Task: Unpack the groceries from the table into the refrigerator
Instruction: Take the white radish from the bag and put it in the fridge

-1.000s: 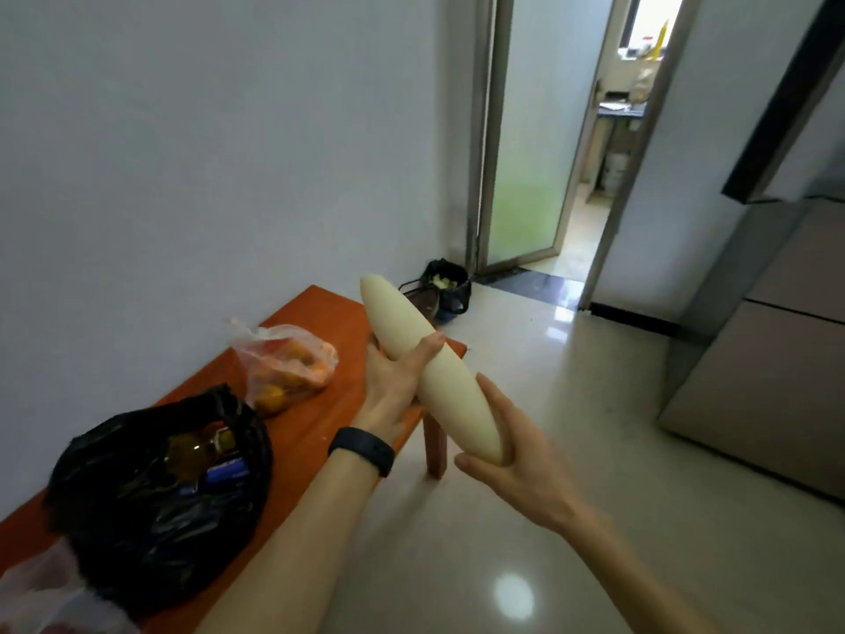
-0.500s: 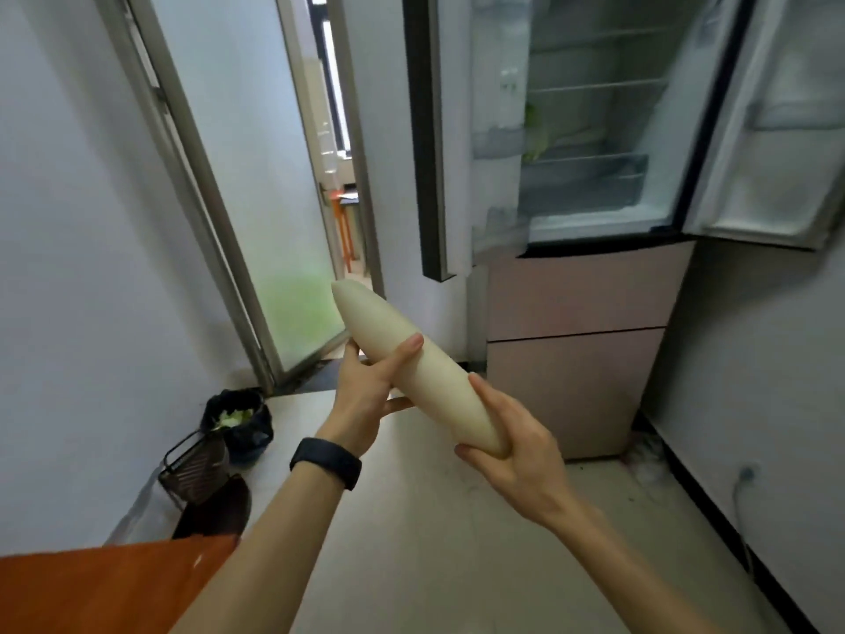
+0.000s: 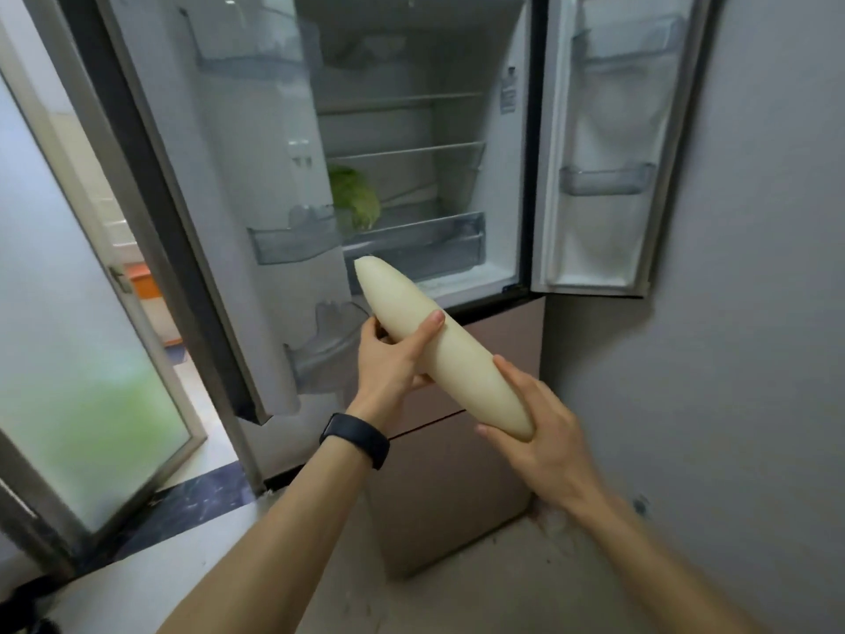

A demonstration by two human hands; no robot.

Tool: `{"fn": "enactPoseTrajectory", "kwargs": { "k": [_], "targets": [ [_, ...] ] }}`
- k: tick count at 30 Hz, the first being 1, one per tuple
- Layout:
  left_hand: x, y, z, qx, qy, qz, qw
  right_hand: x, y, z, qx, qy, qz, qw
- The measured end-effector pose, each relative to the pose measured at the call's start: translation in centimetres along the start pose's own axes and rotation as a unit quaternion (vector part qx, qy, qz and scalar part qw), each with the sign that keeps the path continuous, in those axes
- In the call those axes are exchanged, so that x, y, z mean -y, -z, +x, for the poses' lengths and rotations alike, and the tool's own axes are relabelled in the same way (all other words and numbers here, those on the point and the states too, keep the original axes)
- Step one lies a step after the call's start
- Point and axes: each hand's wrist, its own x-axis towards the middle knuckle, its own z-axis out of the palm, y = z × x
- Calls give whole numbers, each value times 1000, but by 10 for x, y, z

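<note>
Your left hand grips the daikon radish around its middle, thumb curled over the top and fingers wrapped underneath. A black wristband sits on that wrist. Your right hand cups the near, blunt end of the radish, with the thumb lying along its side and the fingers curled beneath it. The radish is in the air between your hands. It slants up and away from you, and its far tip points at the open refrigerator, just in front of the clear crisper drawer at the bottom of the upper compartment. A green leafy cabbage rests on the shelf above that drawer, toward the left side. Both upper doors stand swung wide: the left door carries clear bins, and so does the right door. Below the radish is a pinkish lower drawer front. A frosted glass door stands at your far left.
</note>
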Motion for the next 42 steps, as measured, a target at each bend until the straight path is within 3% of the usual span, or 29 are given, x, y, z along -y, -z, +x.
{"fn": "enactPoseTrajectory", "kwargs": {
  "k": [6, 15, 25, 32, 35, 40, 42],
  "targets": [
    [16, -78, 110, 13, 15, 10, 1000, -82, 13, 91, -28, -5, -15, 1000],
    [33, -168, 268, -44, 26, -7, 999, -195, 22, 241, -3, 52, -53, 997],
    [39, -192, 410, -88, 65, -2, 994, -251, -22, 377, 16, 88, -94, 992],
    [40, -196, 532, -34, 11, 97, 995, -273, -79, 465, -48, 34, -63, 996],
    [31, -190, 575, -11, -74, 264, 962, -276, -100, 504, -73, 14, -49, 996],
    [32, -168, 644, 27, -173, 471, 864, -290, -129, 565, -81, -34, -69, 994],
    [41, -160, 665, 36, -182, 561, 807, -296, -139, 586, -78, -54, -87, 992]
  ]
}}
